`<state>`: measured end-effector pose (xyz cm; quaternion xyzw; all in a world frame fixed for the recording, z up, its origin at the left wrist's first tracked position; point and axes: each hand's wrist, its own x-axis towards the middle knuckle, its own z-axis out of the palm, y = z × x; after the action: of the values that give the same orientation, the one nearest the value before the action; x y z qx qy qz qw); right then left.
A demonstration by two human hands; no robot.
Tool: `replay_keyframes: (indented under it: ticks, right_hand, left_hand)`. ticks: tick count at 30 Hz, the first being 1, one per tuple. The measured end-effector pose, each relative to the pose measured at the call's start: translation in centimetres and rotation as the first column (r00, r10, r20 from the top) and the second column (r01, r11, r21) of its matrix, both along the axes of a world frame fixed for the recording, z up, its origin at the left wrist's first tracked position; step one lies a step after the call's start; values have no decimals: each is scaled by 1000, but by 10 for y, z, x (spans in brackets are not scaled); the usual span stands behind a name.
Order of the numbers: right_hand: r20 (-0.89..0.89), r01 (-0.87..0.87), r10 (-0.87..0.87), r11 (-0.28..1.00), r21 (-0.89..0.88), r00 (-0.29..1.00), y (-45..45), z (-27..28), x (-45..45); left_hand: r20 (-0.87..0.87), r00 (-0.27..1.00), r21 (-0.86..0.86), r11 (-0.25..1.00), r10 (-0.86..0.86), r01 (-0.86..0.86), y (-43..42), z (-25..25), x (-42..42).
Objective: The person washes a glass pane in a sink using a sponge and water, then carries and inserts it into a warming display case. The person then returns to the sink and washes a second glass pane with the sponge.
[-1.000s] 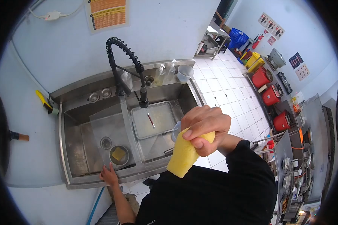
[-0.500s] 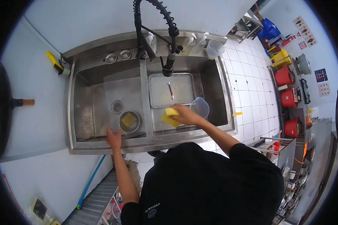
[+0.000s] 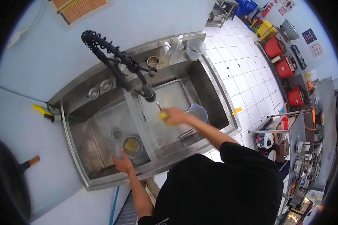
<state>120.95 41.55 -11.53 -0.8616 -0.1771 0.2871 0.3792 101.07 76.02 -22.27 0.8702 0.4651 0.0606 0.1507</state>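
My right hand (image 3: 174, 116) is closed on a yellow sponge (image 3: 162, 115) over the right basin. Just above its fingers shows a thin reddish-brown stick-like utensil (image 3: 159, 106); whether they touch it I cannot tell. The utensil is by a shallow rectangular tray (image 3: 172, 93) holding cloudy liquid. A clear plastic jug (image 3: 199, 112) stands right of this hand, partly behind the forearm. My left hand (image 3: 123, 162) has its fingers apart and holds nothing, at the front of the left basin. Close above it sits a round metal bowl (image 3: 141, 151) with a yellow-green sponge (image 3: 131, 144) inside.
A black spring-hose faucet (image 3: 148, 90) hangs over the divider (image 3: 139, 123). Along the back ledge stand pump bottles (image 3: 165, 54), a metal cup (image 3: 153, 62) and a translucent bucket (image 3: 196, 49). A yellow-handled brush (image 3: 45, 111) is at the left wall, near a wok (image 3: 11, 176).
The view has turned and shifted. My right hand with the sponge has moved up to the utensil. My left hand has come off the front rim, closer to the bowl.
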Motion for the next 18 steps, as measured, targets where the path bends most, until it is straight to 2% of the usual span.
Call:
replay_keyframes:
  ticks: [2,3,4,5,6,8,11,14,18]
  right_hand:
    - [97,164,-154,980,-108,983,-62,42,64]
    - [173,337,-313,931,-138,934,-87,58,99]
    - [419,460,-396,886,-60,817,-118,59,131]
    - [531,570,-491,822,19,691,-140,62,168]
    - [603,661,-524,750,-7,601,-155,67,201]
    - [762,657,-434,753,14,481,-195,35,274]
    - [699,543,-210,786,-294,683,-224,-23,339]
    - [539,521,-206,665,-534,816,-230,-56,368]
    - [417,376,-103,660,-650,903,-238,-67,387]
  left_hand:
    - [-4,1000,-9,1000,-4,4,1,-2,-3]
    - [-5,1000,-16,1000,-4,4,2,0,-2]
    - [-4,1000,-23,1000,-1,0,1,2,1]
    - [3,1000,-37,999,-2,2,-1,3,1]
    - [11,1000,-48,999,-1,1,-2,5,2]
    - [36,999,-51,999,-13,14,1,4,2]
    - [74,997,-45,998,-29,33,3,-2,-1]
    - [119,993,-61,998,-14,22,5,-6,0]
    - [141,990,-76,997,-12,23,6,-10,0]
